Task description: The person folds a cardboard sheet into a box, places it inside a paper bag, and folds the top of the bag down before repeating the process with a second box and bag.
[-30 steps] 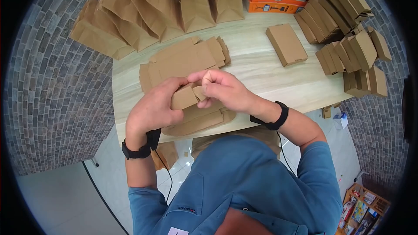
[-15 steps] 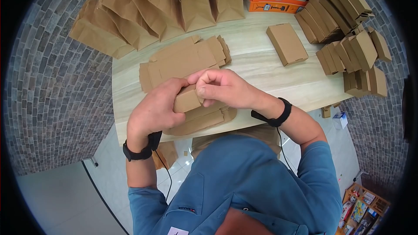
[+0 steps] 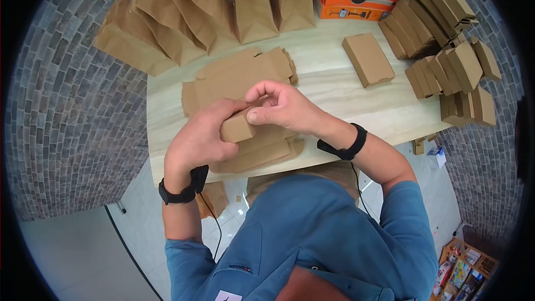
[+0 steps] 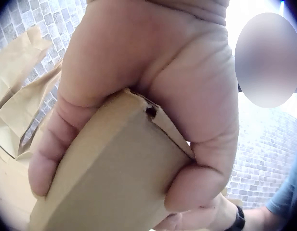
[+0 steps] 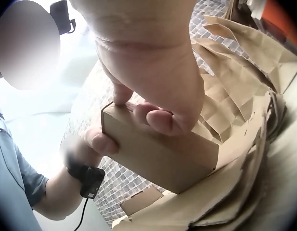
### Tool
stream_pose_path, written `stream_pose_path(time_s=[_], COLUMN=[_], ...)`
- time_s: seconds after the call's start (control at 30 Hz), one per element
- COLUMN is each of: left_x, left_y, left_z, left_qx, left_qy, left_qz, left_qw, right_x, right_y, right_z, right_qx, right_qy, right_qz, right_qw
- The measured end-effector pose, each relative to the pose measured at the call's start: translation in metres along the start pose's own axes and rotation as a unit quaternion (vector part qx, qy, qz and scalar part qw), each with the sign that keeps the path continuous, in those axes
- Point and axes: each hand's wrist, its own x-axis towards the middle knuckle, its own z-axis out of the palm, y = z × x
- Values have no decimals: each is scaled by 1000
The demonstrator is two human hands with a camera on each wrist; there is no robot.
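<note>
At frame centre, the left hand (image 3: 196, 140) grips the light, crushable box (image 3: 237, 127) by its sides while the right hand (image 3: 281, 107) pinches its end.

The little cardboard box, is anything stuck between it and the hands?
No, nothing visible is. The left hand grips the small cardboard box directly, and the right hand presses its fingers straight onto the box's end. Bare skin meets cardboard in both wrist views.
</note>
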Motion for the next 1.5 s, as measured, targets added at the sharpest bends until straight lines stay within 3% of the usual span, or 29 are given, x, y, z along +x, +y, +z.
stream_pose_path(time_s=[0.17, 0.23, 0.27, 0.3, 0.33, 0.37, 0.47, 0.5, 0.53, 0.57, 0.63, 0.67, 0.73, 0.83, 1.2, 1.4, 1.5], left_x=[-2, -1, 1, 2, 5, 7, 20, 21, 21, 20, 15, 15, 12, 16, 35, 41, 44], left_y=[-9, -19, -28, -40, -43, -45, -57, -76, -83, -88, -89, -87, -78, -66, -79, -88, -83], left_z=[-14, -14, -11, -7, -5, -1, 8, 6, 6, 10, 16, 14, 6, 6, 11, 5, -4], left_qx=[-22, -112, -111, -211, -309, -309, -301, -62, 181, 181, -53, -53, -264, -172, -186, -200, -220], left_qy=[86, 123, 125, 119, 111, 111, 144, 168, 183, 183, 136, 135, 128, 128, 125, 128, 136], left_qz=[57, 74, 75, 55, 34, 37, 19, 44, 65, 64, -45, -46, -194, -163, -164, -177, -187], left_qw=[994, 983, 983, 969, 944, 944, 942, 983, 964, 964, 988, 988, 936, 963, 961, 955, 948], right_x=[2, 2, 6, 5, 2, 0, 0, 3, 6, 9, 9, 8, 6, 12, 34, 31, 15], right_y=[-11, -10, -9, -13, -22, -27, -20, -11, -3, 3, 10, 12, 6, 5, 15, 0, -16], right_z=[-10, -21, -22, -24, -26, -27, -35, -38, -37, -38, -32, -30, -26, -28, -49, -47, -36], right_qx=[-66, -200, -145, -145, -106, -67, -59, -60, -108, -155, -184, -214, -208, -202, -151, -191, -302], right_qy=[101, 187, 196, 196, 182, 169, 160, 160, 152, 144, 149, 154, 151, 139, 130, 132, 154], right_qz=[-45, -99, -115, -116, -72, -28, -9, -8, -34, -61, -68, -74, -62, -42, 16, 5, -74], right_qw=[992, 957, 963, 963, 975, 983, 985, 985, 982, 975, 969, 962, 964, 968, 980, 973, 938])
